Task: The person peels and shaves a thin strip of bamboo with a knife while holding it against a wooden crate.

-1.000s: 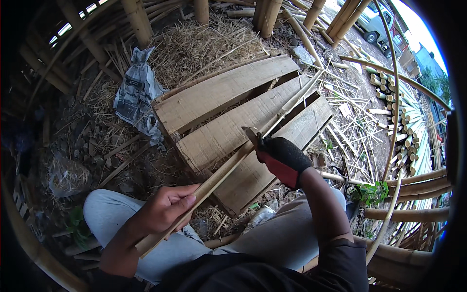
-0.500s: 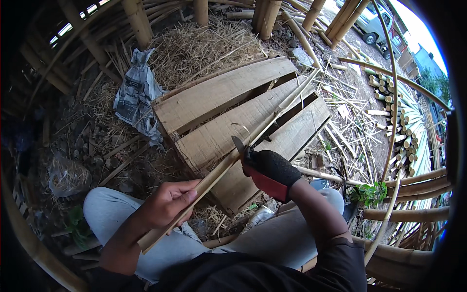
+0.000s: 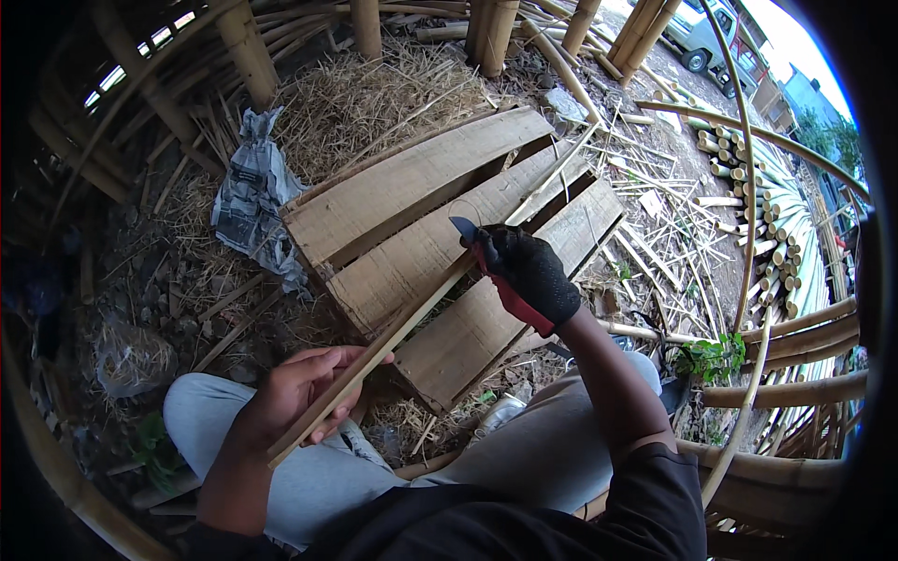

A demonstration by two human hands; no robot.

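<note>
A long split bamboo strip (image 3: 382,358) runs from my lap up and right across a low slatted wooden bench (image 3: 449,362). My bare left hand (image 3: 313,383) holds its near end, the thumb on one side and the fingers curled beneath. On my right hand (image 3: 531,279) is a black glove with a red part, closed round a knife whose handle is hidden. The knife's short curved blade (image 3: 463,227) points up and left beside the strip, over the bench's middle slat. Near the blade, a thin curled shaving (image 3: 465,202) stands up.
Crumpled newspaper (image 3: 251,201) lies left of the bench, and a heap of straw-like shavings (image 3: 374,103) behind it. Bamboo posts (image 3: 367,28) stand at the back. At right are stacked bamboo poles (image 3: 781,224) and a leaning thin pole (image 3: 745,187). A vehicle (image 3: 697,42) is parked far right.
My right hand with the knife has moved away from me along the strip. The strip has turned and shows a narrower face; my left hand's fingers have loosened somewhat around it.
</note>
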